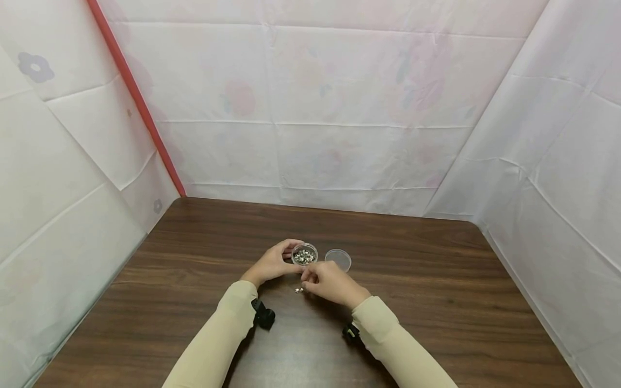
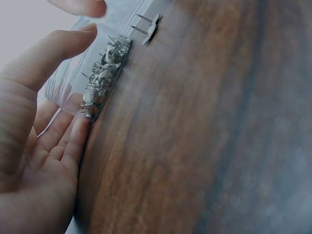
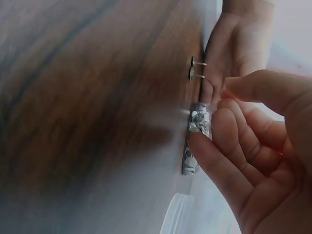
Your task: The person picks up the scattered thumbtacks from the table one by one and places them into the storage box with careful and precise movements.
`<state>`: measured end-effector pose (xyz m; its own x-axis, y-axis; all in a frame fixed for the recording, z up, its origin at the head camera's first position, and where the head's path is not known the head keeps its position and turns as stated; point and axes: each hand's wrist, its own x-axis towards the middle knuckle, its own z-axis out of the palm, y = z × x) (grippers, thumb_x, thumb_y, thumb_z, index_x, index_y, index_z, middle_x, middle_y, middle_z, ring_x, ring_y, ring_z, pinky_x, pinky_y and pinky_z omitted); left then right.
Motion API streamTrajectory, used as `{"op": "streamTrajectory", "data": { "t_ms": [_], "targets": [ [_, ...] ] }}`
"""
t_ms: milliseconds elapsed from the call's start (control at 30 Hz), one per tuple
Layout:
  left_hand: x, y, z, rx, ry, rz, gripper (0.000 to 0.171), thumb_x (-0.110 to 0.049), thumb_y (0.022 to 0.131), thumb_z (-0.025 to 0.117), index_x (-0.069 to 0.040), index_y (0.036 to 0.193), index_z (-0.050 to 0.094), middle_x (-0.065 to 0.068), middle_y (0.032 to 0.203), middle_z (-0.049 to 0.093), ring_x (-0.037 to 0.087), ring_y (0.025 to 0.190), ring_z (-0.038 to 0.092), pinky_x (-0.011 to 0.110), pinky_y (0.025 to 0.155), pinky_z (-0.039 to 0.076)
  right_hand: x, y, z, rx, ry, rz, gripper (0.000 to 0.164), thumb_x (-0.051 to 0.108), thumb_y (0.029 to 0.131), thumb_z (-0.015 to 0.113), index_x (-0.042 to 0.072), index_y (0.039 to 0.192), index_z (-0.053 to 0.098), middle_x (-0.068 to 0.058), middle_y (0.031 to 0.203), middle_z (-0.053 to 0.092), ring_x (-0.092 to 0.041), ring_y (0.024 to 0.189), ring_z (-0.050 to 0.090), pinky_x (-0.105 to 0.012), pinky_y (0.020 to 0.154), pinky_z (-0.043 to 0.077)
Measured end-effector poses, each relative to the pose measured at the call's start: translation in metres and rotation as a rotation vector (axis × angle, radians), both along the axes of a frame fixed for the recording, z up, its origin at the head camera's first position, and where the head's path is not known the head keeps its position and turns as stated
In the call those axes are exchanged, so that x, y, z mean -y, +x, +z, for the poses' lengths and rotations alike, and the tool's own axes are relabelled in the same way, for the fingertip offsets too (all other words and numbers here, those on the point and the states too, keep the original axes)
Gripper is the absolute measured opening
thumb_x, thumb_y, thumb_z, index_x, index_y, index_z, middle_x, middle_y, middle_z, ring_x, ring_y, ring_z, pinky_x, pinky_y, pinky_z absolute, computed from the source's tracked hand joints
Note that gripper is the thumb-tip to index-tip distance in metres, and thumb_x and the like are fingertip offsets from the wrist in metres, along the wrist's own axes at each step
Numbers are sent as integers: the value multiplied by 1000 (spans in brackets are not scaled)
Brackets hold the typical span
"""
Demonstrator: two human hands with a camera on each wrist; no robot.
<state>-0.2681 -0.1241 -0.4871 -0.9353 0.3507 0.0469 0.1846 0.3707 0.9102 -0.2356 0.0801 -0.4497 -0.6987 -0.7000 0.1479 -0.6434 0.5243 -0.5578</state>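
A round clear plastic box stands on the table, heaped with silver thumbtacks. My left hand holds this box from the left, its thumb on the near side and its fingers round the far side. Close by on the right is my right hand, fingers bent and bunched by the box's near edge. Whether a tack sits between those fingertips is hidden. Two loose thumbtacks lie on the table nearer to me, points up. To the right of the box lies a clear round lid.
The dark wood-grain table stretches away on both sides. White patterned cloth hangs behind it and at both sides. A red strip runs down the back left corner. Black wrist cameras are strapped below both sleeves.
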Motion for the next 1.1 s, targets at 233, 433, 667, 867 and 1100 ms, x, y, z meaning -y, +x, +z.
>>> {"op": "streamTrajectory", "data": {
  "t_ms": [233,433,667,867,1100],
  "targets": [
    [-1,6,13,12,19,-24,66,-24,74,80,-15,132,49,12,128,53,26,114,49,50,97,43,6,0,-6,-44,50,31,4,15,83,69,16,87,69,13,65,60,4,57,50,-15,53,44],
    [-2,17,36,16,26,-55,67,-19,77,77,-4,134,45,22,131,49,34,118,46,53,98,41,10,4,-2,-62,80,23,3,16,82,69,15,85,69,12,62,58,4,54,48,-15,51,42],
    [-2,16,35,30,27,-56,67,-19,77,77,-5,134,45,21,131,49,33,117,46,52,98,42,10,6,0,-94,135,9,3,19,82,70,16,81,69,13,62,57,3,56,48,-16,52,43],
    [-1,16,35,33,21,-65,68,-20,76,77,-5,135,45,21,131,49,33,117,47,52,98,42,11,7,-2,-92,145,-5,6,19,82,70,19,77,67,14,60,56,3,55,48,-15,51,42],
    [-1,16,33,31,23,-63,68,-19,77,77,-5,134,45,21,131,49,32,117,47,52,97,43,12,7,-4,-124,152,-12,8,19,82,69,20,74,67,16,61,57,5,54,47,-15,51,43]
  ]
}}
